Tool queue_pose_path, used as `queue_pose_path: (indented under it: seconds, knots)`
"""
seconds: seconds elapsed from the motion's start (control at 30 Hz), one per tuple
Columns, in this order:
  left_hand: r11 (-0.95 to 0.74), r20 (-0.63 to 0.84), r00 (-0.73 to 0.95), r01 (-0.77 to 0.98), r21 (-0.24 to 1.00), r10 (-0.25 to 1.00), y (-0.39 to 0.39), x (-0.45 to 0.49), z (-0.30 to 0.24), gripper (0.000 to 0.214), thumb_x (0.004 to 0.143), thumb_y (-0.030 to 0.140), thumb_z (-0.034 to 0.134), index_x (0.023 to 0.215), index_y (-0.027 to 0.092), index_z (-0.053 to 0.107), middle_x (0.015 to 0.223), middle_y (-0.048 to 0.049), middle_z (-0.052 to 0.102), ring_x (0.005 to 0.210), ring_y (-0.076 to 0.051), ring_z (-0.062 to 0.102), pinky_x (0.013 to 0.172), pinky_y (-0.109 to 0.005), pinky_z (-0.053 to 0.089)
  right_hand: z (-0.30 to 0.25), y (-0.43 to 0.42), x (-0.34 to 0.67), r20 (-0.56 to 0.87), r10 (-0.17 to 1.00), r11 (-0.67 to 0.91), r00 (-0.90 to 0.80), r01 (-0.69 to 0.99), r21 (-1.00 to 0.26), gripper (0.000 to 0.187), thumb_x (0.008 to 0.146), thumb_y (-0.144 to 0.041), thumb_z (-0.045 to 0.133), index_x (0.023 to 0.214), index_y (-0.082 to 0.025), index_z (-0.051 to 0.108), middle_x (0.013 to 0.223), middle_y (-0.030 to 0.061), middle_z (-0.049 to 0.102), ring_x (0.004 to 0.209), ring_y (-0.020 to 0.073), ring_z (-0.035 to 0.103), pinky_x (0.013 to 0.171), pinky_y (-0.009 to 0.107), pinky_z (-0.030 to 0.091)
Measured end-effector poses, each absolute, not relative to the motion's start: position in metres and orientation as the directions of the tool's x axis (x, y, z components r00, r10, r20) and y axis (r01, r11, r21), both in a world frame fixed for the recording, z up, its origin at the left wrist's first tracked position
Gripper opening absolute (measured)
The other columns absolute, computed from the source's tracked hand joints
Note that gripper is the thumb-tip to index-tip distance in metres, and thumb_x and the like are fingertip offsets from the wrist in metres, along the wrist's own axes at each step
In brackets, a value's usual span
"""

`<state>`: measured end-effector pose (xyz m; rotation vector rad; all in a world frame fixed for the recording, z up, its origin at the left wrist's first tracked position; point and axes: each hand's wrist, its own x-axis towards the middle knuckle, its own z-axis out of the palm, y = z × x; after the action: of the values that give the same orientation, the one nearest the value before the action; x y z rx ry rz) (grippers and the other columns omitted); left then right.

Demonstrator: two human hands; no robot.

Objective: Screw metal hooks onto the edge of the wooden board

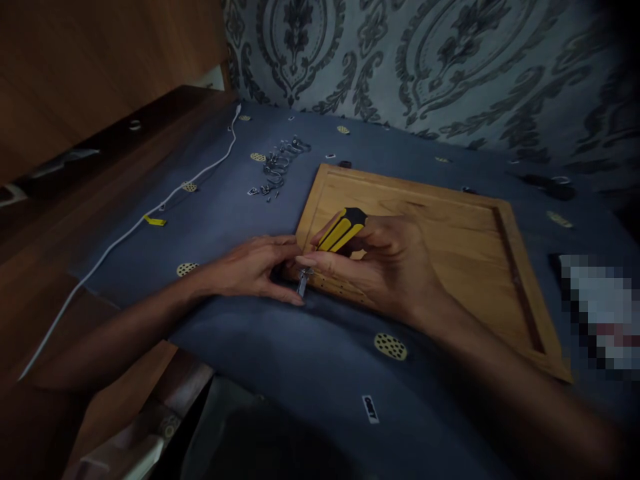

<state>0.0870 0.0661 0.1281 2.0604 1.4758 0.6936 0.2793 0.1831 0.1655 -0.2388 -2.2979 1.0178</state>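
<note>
The screwdriver (342,231) tilts, its long axis pointing down-left.

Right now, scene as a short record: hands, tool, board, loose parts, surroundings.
Left hand: at board's near-left corner, thumb beside small metal piece
Right hand: gripping screwdriver
Tool tip: not clear
Board: wooden, raised border, flat on blue cloth
Loose parts: metal hooks, beyond left hand
Left side: white cable
</note>
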Motion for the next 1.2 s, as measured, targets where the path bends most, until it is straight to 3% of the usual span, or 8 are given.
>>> queue_pose_path:
  seconds: [0.33,0.5,0.6,0.77,0.97,1.2]
  knots:
    - [-0.254,0.084,0.269,0.695,0.673,0.959,0.066,0.088,0.13,0.057,0.086,0.06,0.077,0.127,0.023,0.066,0.117,-0.0066,0.068,0.105,-0.025,0.067,0.094,-0.037,0.052,0.169,0.179,0.278,0.388,0.47,0.621,-0.793,-0.016,-0.784,0.052,0.083,-0.071,0.075,0.068,-0.021,0.071,0.063,0.0004,0.066,0.056,0.0142,0.057,0.052,0.028,0.044]
    - [-0.266,0.098,0.27,0.703,0.659,0.958,0.067,0.088,0.129,0.054,0.086,0.064,0.074,0.116,0.019,0.066,0.105,-0.005,0.066,0.093,-0.022,0.064,0.084,-0.034,0.049,0.165,0.178,0.278,0.389,0.482,0.614,-0.785,-0.014,-0.789,0.044,0.085,-0.064,0.077,0.072,-0.022,0.073,0.068,0.0012,0.069,0.059,0.0156,0.06,0.054,0.029,0.046]
    - [-0.246,0.081,0.259,0.706,0.664,0.963,0.066,0.088,0.13,0.051,0.086,0.067,0.073,0.101,0.018,0.065,0.098,-0.0033,0.064,0.086,-0.019,0.06,0.077,-0.031,0.046,0.171,0.174,0.28,0.409,0.568,0.566,-0.714,-0.022,-0.824,0.037,0.085,-0.06,0.079,0.078,-0.024,0.074,0.073,0.0015,0.07,0.063,0.0182,0.064,0.057,0.032,0.049]
    - [-0.238,0.061,0.272,0.686,0.687,0.96,0.066,0.089,0.135,0.049,0.088,0.065,0.072,0.1,0.018,0.065,0.099,-0.0025,0.062,0.088,-0.018,0.06,0.078,-0.029,0.045,0.189,0.173,0.286,0.449,0.673,0.538,-0.588,-0.028,-0.843,0.026,0.086,-0.048,0.082,0.076,-0.027,0.071,0.07,0.0,0.066,0.059,0.0176,0.061,0.057,0.035,0.049]
    - [-0.233,0.055,0.267,0.7,0.676,0.962,0.067,0.089,0.134,0.051,0.087,0.067,0.072,0.101,0.018,0.064,0.096,-0.002,0.061,0.087,-0.018,0.06,0.077,-0.03,0.045,0.18,0.178,0.283,0.386,0.654,0.507,-0.651,-0.001,-0.862,0.038,0.083,-0.061,0.08,0.074,-0.026,0.068,0.07,-0.0001,0.064,0.06,0.0174,0.061,0.056,0.033,0.05]
    - [-0.242,0.059,0.277,0.69,0.682,0.959,0.067,0.088,0.133,0.051,0.087,0.067,0.072,0.101,0.019,0.065,0.099,-0.0033,0.063,0.089,-0.019,0.061,0.077,-0.03,0.047,0.169,0.182,0.279,0.413,0.62,0.58,-0.667,0.035,-0.814,0.037,0.086,-0.057,0.078,0.076,-0.023,0.07,0.072,0.0005,0.069,0.061,0.0161,0.063,0.055,0.029,0.05]
